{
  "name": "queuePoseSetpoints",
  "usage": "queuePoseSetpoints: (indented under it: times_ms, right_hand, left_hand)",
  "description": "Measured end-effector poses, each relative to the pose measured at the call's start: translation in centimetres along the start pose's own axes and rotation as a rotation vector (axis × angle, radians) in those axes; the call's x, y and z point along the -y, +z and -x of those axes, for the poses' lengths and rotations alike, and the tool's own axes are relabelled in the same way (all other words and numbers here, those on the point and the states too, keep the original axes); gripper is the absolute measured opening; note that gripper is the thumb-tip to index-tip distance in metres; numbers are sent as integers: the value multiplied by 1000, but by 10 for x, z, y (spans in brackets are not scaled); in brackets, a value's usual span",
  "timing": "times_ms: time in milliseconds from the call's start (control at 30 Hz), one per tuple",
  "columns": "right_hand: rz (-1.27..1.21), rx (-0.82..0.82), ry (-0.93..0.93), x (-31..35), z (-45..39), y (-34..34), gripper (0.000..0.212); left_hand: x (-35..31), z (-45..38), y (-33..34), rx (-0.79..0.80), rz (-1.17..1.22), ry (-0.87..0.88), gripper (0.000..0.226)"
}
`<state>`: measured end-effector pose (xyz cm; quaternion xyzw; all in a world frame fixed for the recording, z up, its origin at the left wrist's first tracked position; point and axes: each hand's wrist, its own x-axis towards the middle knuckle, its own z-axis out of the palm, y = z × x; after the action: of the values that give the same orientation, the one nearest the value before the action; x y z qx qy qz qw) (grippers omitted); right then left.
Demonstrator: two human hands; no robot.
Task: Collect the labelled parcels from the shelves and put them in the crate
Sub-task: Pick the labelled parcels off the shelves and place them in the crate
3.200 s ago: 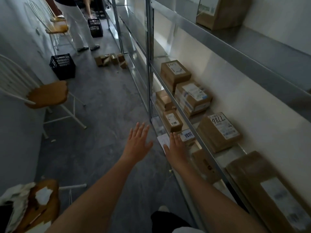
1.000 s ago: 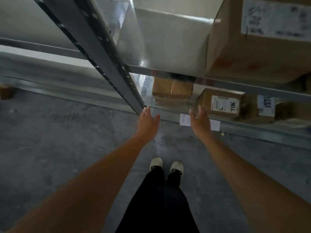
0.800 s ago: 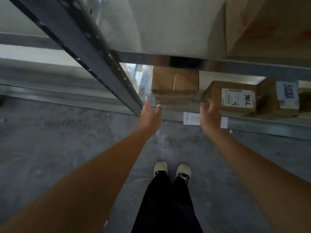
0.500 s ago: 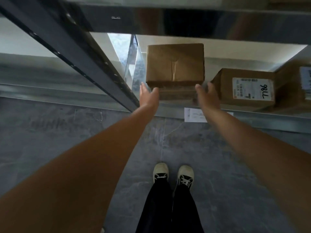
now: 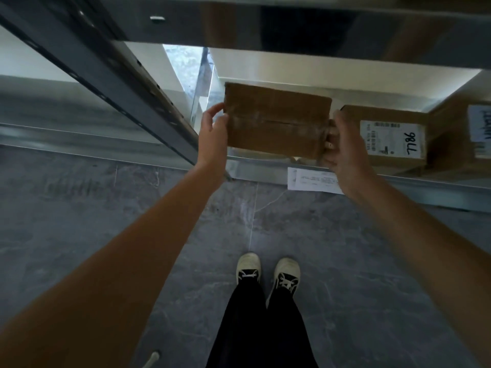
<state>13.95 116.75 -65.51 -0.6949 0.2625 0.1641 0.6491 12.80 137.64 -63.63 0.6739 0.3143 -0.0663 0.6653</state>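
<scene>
Plain brown parcel [image 5: 276, 120] is gripped at both ends, approx at the low shelf [image 5: 398, 185] lip: left hand [image 5: 212, 136] and right hand [image 5: 345, 147] fingers curled on opposite sides, prob. for a level pull-out. Label isn't visible (neighbour parcel [image 5: 390, 136] reads 7786). Crate not in view.

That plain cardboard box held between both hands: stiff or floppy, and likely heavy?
The cardboard box probably handles stiffly: its edges look straight under the grip of the left hand and right hand. Likely light, since fingers alone hold its ends. Weight remains uncertain.
</scene>
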Motion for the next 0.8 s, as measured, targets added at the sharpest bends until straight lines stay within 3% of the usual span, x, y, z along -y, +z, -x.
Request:
queuePoseSetpoints:
  times_ms: [133, 267, 500, 533, 667, 800]
  right_hand:
    - [-113, -30, 40, 3, 9, -8, 60]
    - [-208, -11, 89, 1, 16, -4, 24]
    - [-178, -43, 77, -9, 12, -8, 11]
    - [-134, -41, 70, -10, 11, -9, 14]
    - [-5, 6, 159, -17, 7, -12, 65]
    - [-70, 64, 311, -27, 21, -17, 69]
  left_hand:
    - [-6, 7, -3, -41, -25, -40, 33]
    - [-1, 12, 5, -16, -1, -83, 24]
    - [6, 10, 8, 55, -101, -75, 34]
    - [8, 9, 6, 72, -121, -71, 36]
    - [8, 4, 0, 149, -175, -77, 40]
    - [-6, -6, -4, 327, -175, -186, 38]
